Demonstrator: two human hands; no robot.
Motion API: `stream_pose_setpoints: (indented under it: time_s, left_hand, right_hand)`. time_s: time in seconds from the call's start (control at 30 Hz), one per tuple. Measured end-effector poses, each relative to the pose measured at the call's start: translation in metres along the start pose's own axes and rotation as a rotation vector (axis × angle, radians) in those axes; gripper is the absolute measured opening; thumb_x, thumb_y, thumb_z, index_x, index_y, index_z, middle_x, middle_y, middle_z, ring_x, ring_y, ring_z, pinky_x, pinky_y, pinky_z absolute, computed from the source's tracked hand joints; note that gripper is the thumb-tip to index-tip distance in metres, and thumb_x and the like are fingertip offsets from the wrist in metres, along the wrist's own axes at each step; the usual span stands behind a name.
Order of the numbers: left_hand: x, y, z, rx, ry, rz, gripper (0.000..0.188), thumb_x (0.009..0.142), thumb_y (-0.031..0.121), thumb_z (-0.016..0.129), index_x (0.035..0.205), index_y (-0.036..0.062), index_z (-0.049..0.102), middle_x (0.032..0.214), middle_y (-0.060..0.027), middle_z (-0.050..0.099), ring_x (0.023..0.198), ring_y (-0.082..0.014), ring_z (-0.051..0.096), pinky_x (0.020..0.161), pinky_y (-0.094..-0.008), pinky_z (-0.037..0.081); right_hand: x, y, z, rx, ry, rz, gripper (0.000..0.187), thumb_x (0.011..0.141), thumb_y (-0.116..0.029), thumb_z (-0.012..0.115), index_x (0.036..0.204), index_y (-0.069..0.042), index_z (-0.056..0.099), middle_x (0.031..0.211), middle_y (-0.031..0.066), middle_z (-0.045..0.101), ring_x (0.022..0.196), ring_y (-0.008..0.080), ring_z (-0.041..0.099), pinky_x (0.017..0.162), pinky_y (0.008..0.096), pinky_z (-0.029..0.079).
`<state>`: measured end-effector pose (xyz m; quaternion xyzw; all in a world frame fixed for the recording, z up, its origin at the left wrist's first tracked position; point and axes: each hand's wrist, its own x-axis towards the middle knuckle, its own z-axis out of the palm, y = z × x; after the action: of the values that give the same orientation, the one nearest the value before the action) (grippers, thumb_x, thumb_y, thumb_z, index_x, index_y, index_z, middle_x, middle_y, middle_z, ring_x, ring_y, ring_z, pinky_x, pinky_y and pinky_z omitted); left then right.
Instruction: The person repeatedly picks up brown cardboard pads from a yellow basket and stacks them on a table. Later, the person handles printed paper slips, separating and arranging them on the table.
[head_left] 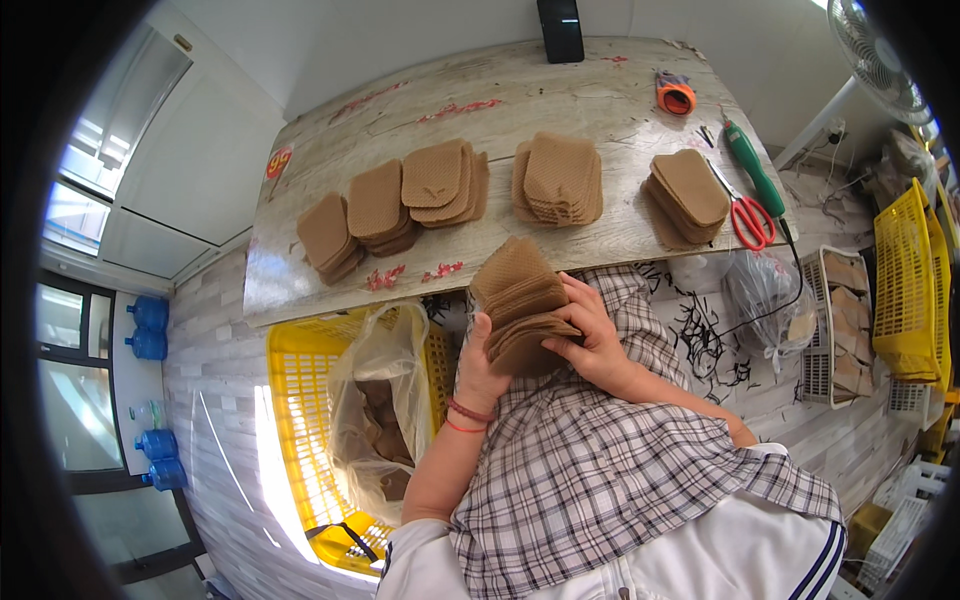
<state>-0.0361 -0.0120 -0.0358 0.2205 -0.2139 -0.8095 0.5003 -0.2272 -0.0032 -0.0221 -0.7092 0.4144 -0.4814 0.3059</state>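
Over my lap, a stack of thin brown textured pieces with rounded corners [515, 278] is held between both hands, its layers fanned apart. My left hand [484, 368] grips the stack from the left, thumb up along its edge. On the right side, my right hand [592, 338] has its fingers closed on the stack's edge. Along the table's near side lie several piles of the same pieces, among them a leftmost pile [327, 236], a middle pile [560, 178] and a right pile [688, 196].
Red-handled scissors [752, 222] and a green corded tool [752, 165] lie on the table's [400, 115] right, near an orange tape roll [676, 97]. A black phone [561, 30] stands at the back. Left of my legs is a yellow crate [300, 400] with a plastic bag [350, 400] inside.
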Motion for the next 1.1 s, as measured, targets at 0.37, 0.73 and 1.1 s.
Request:
stream_pose_setpoints:
  time_s: [0.37, 0.73, 1.1]
  left_hand:
    - [0.010, 0.015, -0.021, -0.094, 0.305, 0.183, 0.041, 0.099, 0.016, 0.049, 0.136, 0.0006, 0.043, 0.134, -0.0128, 0.053, 0.122, -0.0266, 0.053, 0.105, -0.0431, 0.042]
    - [-0.033, 0.051, -0.065, 0.149, 0.345, 0.438, 0.041, 0.094, 0.004, 0.048, 0.136, 0.0035, 0.045, 0.135, -0.0075, 0.052, 0.124, -0.0217, 0.050, 0.107, -0.0391, 0.039]
    - [-0.027, 0.028, -0.178, 0.826, 0.704, 0.290, 0.041, 0.094, 0.006, 0.048, 0.134, -0.0034, 0.046, 0.131, -0.0173, 0.055, 0.122, -0.0290, 0.052, 0.102, -0.0369, 0.040]
  right_hand:
    - [-0.016, 0.011, -0.017, 0.936, 0.068, 0.451, 0.035, 0.077, 0.000, 0.072, 0.110, 0.000, 0.061, 0.117, 0.0095, 0.063, 0.117, 0.0223, 0.055, 0.101, 0.0350, 0.041]
    - [-0.023, 0.027, -0.040, 0.997, 0.231, 0.626, 0.061, 0.080, -0.020, 0.075, 0.131, 0.001, 0.048, 0.122, 0.0098, 0.061, 0.112, 0.0219, 0.058, 0.100, 0.0354, 0.044]
    - [-0.019, 0.025, -0.039, 0.999, 0.218, 0.642, 0.055, 0.081, -0.017, 0.074, 0.128, 0.002, 0.051, 0.120, 0.0104, 0.062, 0.111, 0.0217, 0.058, 0.099, 0.0347, 0.044]
